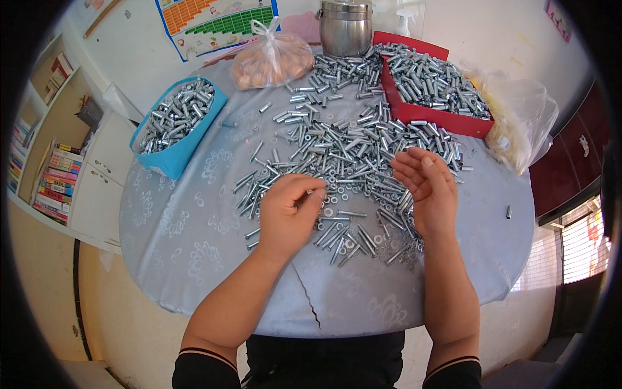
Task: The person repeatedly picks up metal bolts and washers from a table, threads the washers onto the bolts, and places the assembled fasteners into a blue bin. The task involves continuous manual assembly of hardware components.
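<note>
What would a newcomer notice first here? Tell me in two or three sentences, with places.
First, the big heap of silvery bolts and washers spread across the middle of the round table in its grey-blue cloth. Over its near edge work the two bare hands: the left hand curled, fingers pinched together, the right hand open, palm inward. Behind stand a blue tray of metal parts at the left and a red tray at the right.

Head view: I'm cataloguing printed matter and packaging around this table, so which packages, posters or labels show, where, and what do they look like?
Wall chart: on the wall beyond the table, rectangular, blue-edged, with orange and green blocks.
Knotted clear bag: far edge of the table, rounded, holding tan round things.
Crumpled clear bag: right edge of the table, beside the red tray.
Small pink sign: top right on the wall.
Spray bottle: behind the red tray, white.
</note>
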`<action>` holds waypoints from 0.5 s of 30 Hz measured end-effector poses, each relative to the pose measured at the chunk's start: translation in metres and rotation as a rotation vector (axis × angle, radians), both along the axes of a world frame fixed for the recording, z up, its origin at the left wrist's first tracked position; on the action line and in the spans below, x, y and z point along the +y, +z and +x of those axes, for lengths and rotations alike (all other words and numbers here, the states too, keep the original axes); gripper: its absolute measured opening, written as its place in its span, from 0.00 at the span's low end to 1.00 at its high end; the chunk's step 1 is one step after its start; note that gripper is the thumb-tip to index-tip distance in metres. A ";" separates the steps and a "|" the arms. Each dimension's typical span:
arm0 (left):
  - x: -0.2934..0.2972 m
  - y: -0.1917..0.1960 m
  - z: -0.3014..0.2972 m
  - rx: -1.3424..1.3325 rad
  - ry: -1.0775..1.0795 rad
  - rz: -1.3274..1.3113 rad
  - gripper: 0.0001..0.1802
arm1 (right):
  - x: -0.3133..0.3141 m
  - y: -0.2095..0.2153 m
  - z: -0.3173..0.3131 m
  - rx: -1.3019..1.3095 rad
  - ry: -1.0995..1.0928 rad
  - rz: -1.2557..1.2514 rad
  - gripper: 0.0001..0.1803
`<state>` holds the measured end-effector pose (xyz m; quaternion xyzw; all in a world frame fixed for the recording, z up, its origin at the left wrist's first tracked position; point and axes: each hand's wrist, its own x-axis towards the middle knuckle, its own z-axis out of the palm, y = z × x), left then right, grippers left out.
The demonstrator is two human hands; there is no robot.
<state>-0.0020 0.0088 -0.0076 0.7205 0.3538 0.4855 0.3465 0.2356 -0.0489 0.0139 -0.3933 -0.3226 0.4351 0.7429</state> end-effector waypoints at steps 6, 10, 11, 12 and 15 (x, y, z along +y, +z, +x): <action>-0.005 0.009 0.005 0.590 -0.130 0.401 0.12 | -0.001 -0.002 0.010 0.047 -0.223 -0.031 0.12; -0.008 0.006 0.006 0.593 -0.114 0.395 0.11 | -0.001 0.001 0.015 0.073 -0.301 -0.026 0.11; -0.008 0.005 0.007 0.591 -0.117 0.372 0.10 | -0.001 0.000 0.016 0.069 -0.310 -0.030 0.11; -0.009 0.005 0.007 0.589 -0.120 0.349 0.10 | -0.001 -0.001 0.017 0.057 -0.313 -0.036 0.11; -0.009 0.006 0.009 0.582 -0.123 0.310 0.08 | 0.001 -0.006 0.018 -0.043 -0.336 -0.077 0.09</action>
